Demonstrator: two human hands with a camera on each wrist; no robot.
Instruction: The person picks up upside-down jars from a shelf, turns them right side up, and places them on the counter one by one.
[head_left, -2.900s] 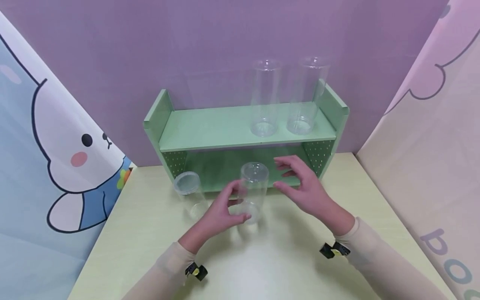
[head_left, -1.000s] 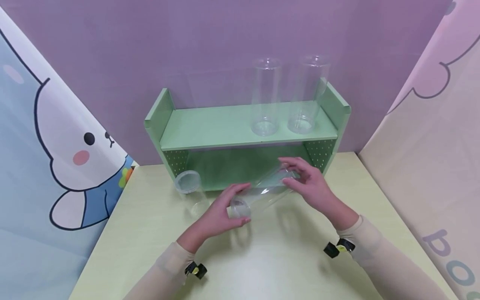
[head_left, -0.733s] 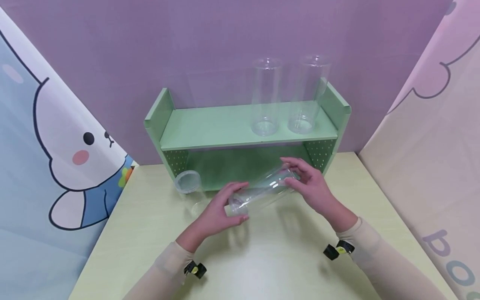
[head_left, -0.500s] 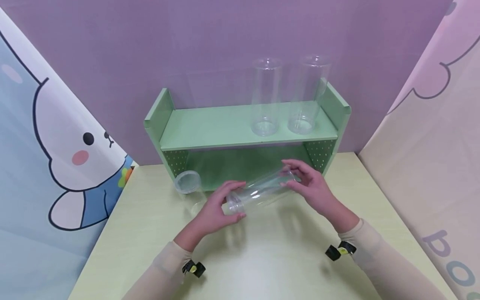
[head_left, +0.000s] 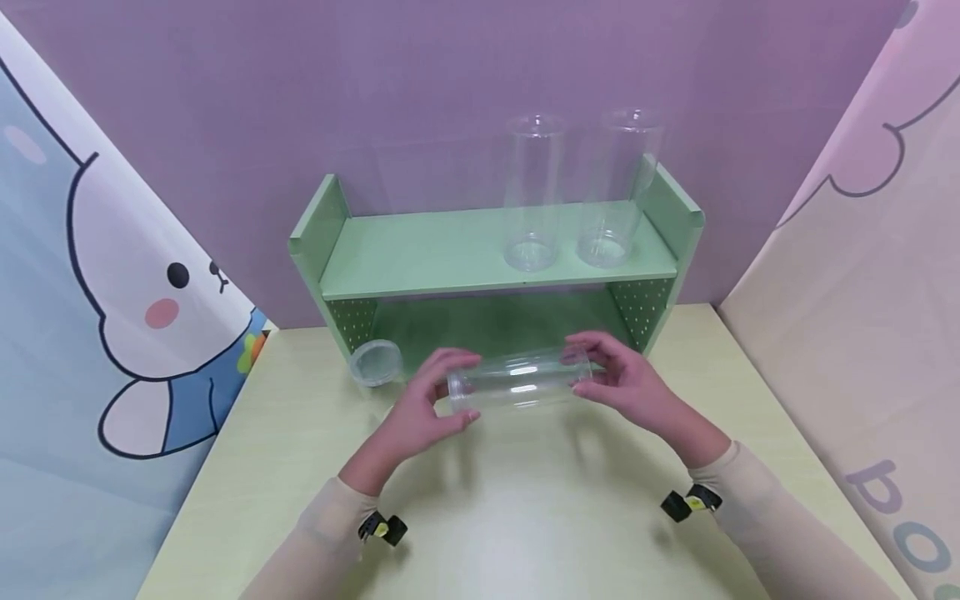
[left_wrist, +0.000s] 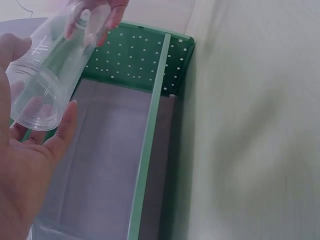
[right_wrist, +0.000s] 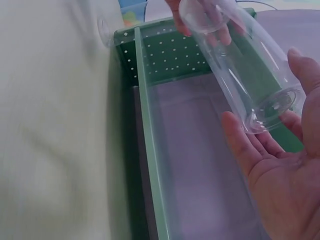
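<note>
A clear plastic canister (head_left: 521, 385) is held in the air, lying nearly level, in front of the green shelf (head_left: 420, 250). My left hand (head_left: 420, 415) grips its left end, thumb below and fingers above. My right hand (head_left: 628, 387) holds the other end between thumb and fingers. Close up in the left wrist view, the canister (left_wrist: 65, 60) has a ringed rim at the left hand's end. In the right wrist view, a round end with a small centre mark faces the right palm (right_wrist: 285, 185). Nothing shows inside it.
Two tall clear canisters, one (head_left: 532, 196) left of the other (head_left: 617, 192), stand upright on the shelf's top board at right. Another canister with a greyish round top (head_left: 377, 364) stands on the pale table (head_left: 517, 517), left of my left hand. Printed cloth hangs at both sides.
The canister stood upright on the table by my left hand. My right hand has taken its other end; it was lifted and tilted, and now lies nearly level, slightly farther left.
</note>
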